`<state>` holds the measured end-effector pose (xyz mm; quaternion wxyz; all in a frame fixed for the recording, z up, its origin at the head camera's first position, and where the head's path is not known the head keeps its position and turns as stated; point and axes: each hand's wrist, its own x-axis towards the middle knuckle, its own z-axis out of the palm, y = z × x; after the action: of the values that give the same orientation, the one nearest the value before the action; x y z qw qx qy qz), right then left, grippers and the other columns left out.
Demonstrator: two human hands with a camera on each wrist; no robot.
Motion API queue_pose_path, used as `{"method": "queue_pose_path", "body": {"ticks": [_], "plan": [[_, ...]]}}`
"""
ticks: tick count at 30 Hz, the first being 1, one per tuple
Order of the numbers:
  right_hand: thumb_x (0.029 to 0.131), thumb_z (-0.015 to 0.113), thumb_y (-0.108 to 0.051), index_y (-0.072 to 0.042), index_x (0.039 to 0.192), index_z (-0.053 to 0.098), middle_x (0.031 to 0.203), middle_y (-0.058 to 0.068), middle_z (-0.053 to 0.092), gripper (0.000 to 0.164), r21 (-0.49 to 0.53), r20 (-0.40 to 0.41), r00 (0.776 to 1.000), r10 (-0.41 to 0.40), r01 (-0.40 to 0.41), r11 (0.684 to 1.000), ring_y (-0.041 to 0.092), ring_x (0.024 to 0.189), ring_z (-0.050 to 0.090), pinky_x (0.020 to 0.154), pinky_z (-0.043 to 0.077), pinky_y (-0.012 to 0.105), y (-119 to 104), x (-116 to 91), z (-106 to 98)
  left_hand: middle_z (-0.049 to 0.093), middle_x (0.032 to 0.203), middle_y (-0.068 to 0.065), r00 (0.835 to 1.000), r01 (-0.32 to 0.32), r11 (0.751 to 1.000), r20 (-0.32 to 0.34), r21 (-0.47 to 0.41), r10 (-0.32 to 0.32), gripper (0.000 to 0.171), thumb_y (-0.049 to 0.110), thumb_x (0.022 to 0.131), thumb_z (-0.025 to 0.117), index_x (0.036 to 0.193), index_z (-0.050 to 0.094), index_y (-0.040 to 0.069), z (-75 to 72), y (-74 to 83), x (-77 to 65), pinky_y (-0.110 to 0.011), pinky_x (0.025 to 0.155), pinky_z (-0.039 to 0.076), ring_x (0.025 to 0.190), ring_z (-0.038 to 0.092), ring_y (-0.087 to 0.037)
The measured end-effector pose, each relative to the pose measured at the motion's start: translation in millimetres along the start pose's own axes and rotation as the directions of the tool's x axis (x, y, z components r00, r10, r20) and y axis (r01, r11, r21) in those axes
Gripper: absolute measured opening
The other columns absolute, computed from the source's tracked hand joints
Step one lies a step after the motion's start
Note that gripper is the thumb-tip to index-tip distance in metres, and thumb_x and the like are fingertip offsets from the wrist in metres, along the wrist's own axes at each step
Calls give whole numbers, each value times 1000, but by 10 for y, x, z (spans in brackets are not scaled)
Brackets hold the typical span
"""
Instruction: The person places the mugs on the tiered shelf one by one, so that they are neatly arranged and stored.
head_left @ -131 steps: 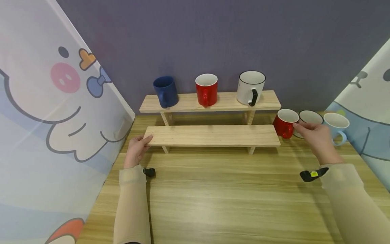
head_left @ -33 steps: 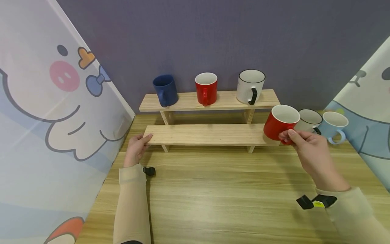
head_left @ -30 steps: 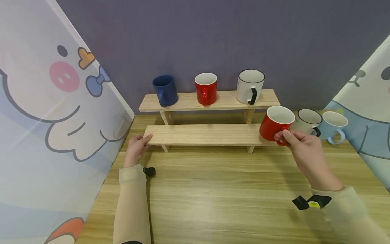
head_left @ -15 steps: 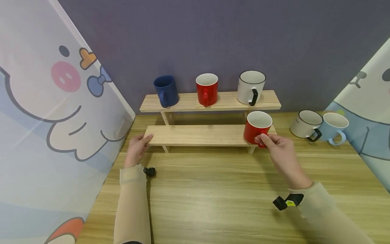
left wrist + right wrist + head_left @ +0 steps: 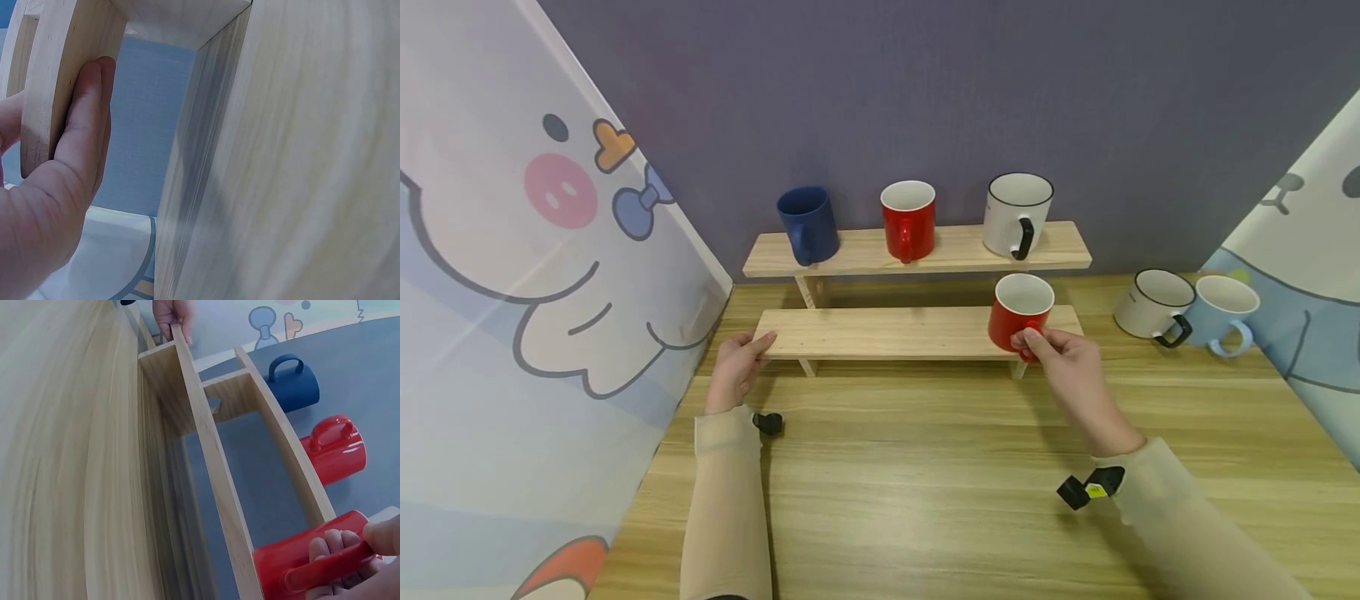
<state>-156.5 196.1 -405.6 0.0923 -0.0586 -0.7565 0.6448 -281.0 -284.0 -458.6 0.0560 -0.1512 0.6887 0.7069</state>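
My right hand [image 5: 1067, 367] pinches the handle of a red mug [image 5: 1017, 312] with a white inside. That mug stands upright at the right part of the lower board of a two-tier wooden shelf [image 5: 880, 332]; in the right wrist view the red mug [image 5: 294, 553] meets the board's edge. My left hand [image 5: 735, 367] grips the left end of the same lower board, thumb on top. In the left wrist view its fingers [image 5: 84, 119] lie under the board [image 5: 47, 81].
On the upper board stand a dark blue mug [image 5: 808, 227], another red mug [image 5: 908, 223] and a white mug [image 5: 1017, 217] with a black handle. On the table at right are a white mug [image 5: 1150, 308] with a black rim and a light blue mug [image 5: 1221, 312]. A grey wall rises behind.
The right hand took the red mug from the table beside the shelf, lifted it and carried it left onto the lower board. The left hand stays at the board's left end.
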Motion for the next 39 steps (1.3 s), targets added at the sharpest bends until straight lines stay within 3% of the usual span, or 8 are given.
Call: {"method": "queue_pose_path", "body": {"ticks": [7,13,20,29,39], "plan": [[106,60,-23,16,123,64,98,1,74,42,4,22,1000,6,-6,1000,7,93,66,85,51,19,-11,20,-23,54,116,-13,1000,-1,1000,16,-12,2,67,21,101,69,149,36,-12,-15,1,0,-19,74,53,89,62,-9],[105,62,-24,14,125,64,101,4,75,43,-16,44,999,24,-23,1000,9,95,66,86,50,19,-15,30,-56,53,117,-13,1000,-5,1000,20,-7,5,68,22,101,69,149,35,-12,-23,-7,-2,-19,73,52,89,61,-9],[102,65,-36,9,122,69,110,19,72,50,-158,28,1000,0,5,987,18,99,63,82,52,19,-16,18,-113,53,118,-12,1000,-1,1000,18,12,1,69,24,100,70,149,37,-11,-22,-19,0,-18,72,51,88,59,-9],[102,61,-47,5,126,66,118,19,67,57,-248,-21,999,-35,28,968,25,104,58,81,49,24,10,-8,-335,55,111,-11,1000,-5,1000,12,-10,5,65,22,100,71,146,40,-12,0,-1,3,-18,68,52,83,60,-8],[101,67,-35,5,126,66,98,-11,70,47,-214,-174,978,-118,80,974,9,95,61,72,46,14,47,67,-708,58,104,-7,1000,7,1000,7,-5,-7,65,24,98,73,145,43,-10,-6,16,-17,-20,64,51,77,60,-7]]}}
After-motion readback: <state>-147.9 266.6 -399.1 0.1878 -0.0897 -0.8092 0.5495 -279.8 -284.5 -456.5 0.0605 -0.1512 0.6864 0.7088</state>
